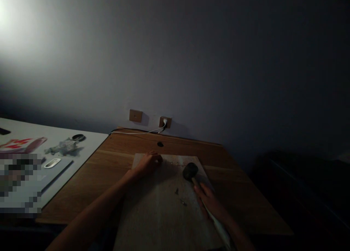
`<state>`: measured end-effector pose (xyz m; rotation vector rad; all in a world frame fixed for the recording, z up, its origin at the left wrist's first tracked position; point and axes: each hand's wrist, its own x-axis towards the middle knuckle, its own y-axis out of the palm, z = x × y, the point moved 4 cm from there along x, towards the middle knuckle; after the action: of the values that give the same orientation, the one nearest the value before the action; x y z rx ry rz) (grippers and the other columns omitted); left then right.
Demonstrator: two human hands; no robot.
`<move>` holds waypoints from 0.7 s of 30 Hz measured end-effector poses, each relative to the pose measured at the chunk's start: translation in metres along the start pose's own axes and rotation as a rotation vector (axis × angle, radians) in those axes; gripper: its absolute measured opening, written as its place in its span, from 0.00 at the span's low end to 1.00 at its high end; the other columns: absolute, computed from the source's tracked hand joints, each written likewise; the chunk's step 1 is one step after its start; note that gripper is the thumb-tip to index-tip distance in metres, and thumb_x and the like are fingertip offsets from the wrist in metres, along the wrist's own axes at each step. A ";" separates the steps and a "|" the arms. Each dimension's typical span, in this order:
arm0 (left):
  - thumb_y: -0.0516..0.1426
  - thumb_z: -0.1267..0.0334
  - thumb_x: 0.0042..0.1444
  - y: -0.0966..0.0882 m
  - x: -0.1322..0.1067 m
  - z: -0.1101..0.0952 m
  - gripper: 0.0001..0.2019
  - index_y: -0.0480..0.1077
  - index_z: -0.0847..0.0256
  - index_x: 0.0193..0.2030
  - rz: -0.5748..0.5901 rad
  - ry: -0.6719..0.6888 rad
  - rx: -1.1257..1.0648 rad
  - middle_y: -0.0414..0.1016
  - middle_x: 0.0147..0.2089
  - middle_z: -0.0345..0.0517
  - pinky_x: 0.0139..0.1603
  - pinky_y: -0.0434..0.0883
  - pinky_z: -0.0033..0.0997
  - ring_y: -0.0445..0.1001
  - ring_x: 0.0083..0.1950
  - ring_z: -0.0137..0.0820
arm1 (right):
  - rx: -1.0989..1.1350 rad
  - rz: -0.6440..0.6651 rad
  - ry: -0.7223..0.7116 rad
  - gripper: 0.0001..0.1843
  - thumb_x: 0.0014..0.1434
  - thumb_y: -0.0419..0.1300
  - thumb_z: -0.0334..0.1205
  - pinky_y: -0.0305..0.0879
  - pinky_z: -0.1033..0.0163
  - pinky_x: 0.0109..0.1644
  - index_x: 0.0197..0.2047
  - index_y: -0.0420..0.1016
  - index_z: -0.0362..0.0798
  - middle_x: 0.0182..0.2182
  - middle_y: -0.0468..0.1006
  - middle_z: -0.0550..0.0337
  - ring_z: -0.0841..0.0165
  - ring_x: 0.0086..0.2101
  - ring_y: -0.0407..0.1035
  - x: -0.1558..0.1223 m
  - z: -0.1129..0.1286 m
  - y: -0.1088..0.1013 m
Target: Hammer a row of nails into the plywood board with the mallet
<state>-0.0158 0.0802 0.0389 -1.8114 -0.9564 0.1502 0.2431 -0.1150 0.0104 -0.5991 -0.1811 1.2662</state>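
A pale board (pixel 161 214) lies on a wooden table (pixel 115 160) in dim light. My left hand (pixel 149 163) rests at the board's far left corner, fingers curled in a pinch on something too small to make out. A faint row of small marks or pieces runs along the far edge beside it. My right hand (pixel 210 202) grips the light handle of a black-headed mallet (pixel 190 171), whose head sits just above the board's far right part. A small dark bit (pixel 180 197) lies on the board between my arms.
A white desk (pixel 90 140) adjoins the table at left, bearing a packet (pixel 22 144), a crumpled wrapper (pixel 62 146), a dark round lid (pixel 78 137) and a white oval item (pixel 51 163). Wall sockets (pixel 165 121) with a white cable (pixel 136 132) sit behind. Darkness fills the right.
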 end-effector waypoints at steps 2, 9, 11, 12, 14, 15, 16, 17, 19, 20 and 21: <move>0.59 0.69 0.56 0.003 0.001 0.003 0.08 0.78 0.55 0.40 0.011 -0.015 -0.011 0.81 0.44 0.44 0.53 0.69 0.31 0.77 0.48 0.36 | -0.025 0.044 -0.047 0.30 0.57 0.54 0.72 0.62 0.66 0.24 0.37 0.69 0.52 0.23 0.71 0.66 0.69 0.23 0.70 0.000 0.011 0.003; 0.59 0.71 0.55 0.010 0.000 0.011 0.21 0.73 0.52 0.56 0.006 -0.056 -0.138 0.83 0.45 0.41 0.52 0.71 0.31 0.79 0.48 0.35 | 0.041 0.182 -0.111 0.26 0.60 0.51 0.69 0.50 0.69 0.13 0.34 0.62 0.52 0.20 0.64 0.74 0.77 0.11 0.57 0.009 0.074 0.031; 0.59 0.71 0.55 0.011 -0.001 0.012 0.24 0.71 0.51 0.59 0.008 -0.049 -0.181 0.83 0.46 0.39 0.52 0.71 0.30 0.80 0.48 0.34 | 0.041 0.210 -0.129 0.25 0.60 0.52 0.67 0.50 0.69 0.13 0.36 0.63 0.52 0.20 0.65 0.73 0.77 0.11 0.58 0.016 0.089 0.042; 0.59 0.71 0.55 0.011 -0.002 0.012 0.25 0.70 0.51 0.60 0.008 -0.048 -0.201 0.83 0.46 0.39 0.50 0.72 0.30 0.80 0.47 0.34 | 0.041 0.221 -0.137 0.24 0.61 0.52 0.65 0.50 0.69 0.13 0.37 0.64 0.52 0.20 0.65 0.73 0.77 0.11 0.58 0.019 0.095 0.048; 0.59 0.71 0.55 0.011 -0.002 0.013 0.26 0.68 0.52 0.61 -0.006 -0.052 -0.229 0.83 0.46 0.40 0.48 0.73 0.29 0.81 0.45 0.34 | 0.041 0.233 -0.147 0.21 0.63 0.52 0.62 0.50 0.69 0.13 0.38 0.64 0.51 0.20 0.65 0.74 0.77 0.11 0.58 0.026 0.102 0.059; 0.59 0.72 0.55 0.011 -0.002 0.013 0.26 0.67 0.53 0.62 -0.016 -0.055 -0.236 0.83 0.46 0.41 0.47 0.73 0.29 0.81 0.45 0.34 | 0.041 0.233 -0.152 0.20 0.64 0.51 0.61 0.50 0.69 0.14 0.38 0.64 0.51 0.19 0.65 0.74 0.77 0.11 0.58 0.029 0.103 0.064; 0.59 0.72 0.55 0.011 -0.003 0.014 0.27 0.66 0.53 0.62 -0.024 -0.063 -0.237 0.83 0.47 0.43 0.47 0.73 0.29 0.81 0.46 0.35 | 0.041 0.230 -0.156 0.19 0.65 0.51 0.60 0.50 0.70 0.14 0.38 0.64 0.51 0.19 0.64 0.75 0.77 0.11 0.58 0.032 0.104 0.069; 0.59 0.72 0.55 0.011 -0.003 0.014 0.28 0.65 0.53 0.63 -0.031 -0.075 -0.234 0.83 0.48 0.43 0.48 0.73 0.29 0.81 0.47 0.35 | 0.040 0.227 -0.159 0.19 0.65 0.50 0.59 0.50 0.70 0.14 0.38 0.63 0.52 0.19 0.64 0.75 0.77 0.11 0.58 0.034 0.104 0.072; 0.59 0.72 0.55 0.011 -0.003 0.015 0.29 0.64 0.52 0.64 -0.033 -0.102 -0.223 0.82 0.50 0.43 0.49 0.73 0.30 0.81 0.49 0.36 | 0.035 0.229 -0.159 0.18 0.66 0.51 0.59 0.50 0.70 0.14 0.36 0.62 0.52 0.18 0.64 0.76 0.78 0.11 0.58 0.037 0.103 0.077; 0.60 0.71 0.55 0.010 -0.003 0.015 0.30 0.63 0.51 0.65 -0.027 -0.106 -0.223 0.82 0.50 0.43 0.49 0.73 0.30 0.80 0.50 0.36 | 0.032 0.233 -0.155 0.19 0.65 0.51 0.59 0.50 0.70 0.14 0.36 0.62 0.52 0.18 0.63 0.76 0.78 0.11 0.57 0.037 0.103 0.078; 0.60 0.70 0.56 0.010 -0.003 0.014 0.30 0.62 0.50 0.65 -0.019 -0.105 -0.227 0.82 0.50 0.42 0.50 0.73 0.30 0.80 0.50 0.36 | 0.030 0.238 -0.149 0.19 0.65 0.52 0.59 0.49 0.70 0.14 0.35 0.61 0.52 0.18 0.63 0.76 0.78 0.10 0.57 0.037 0.102 0.078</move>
<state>-0.0198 0.0872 0.0231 -2.0173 -1.1006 0.1297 0.1436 -0.0342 0.0482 -0.5110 -0.2195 1.5429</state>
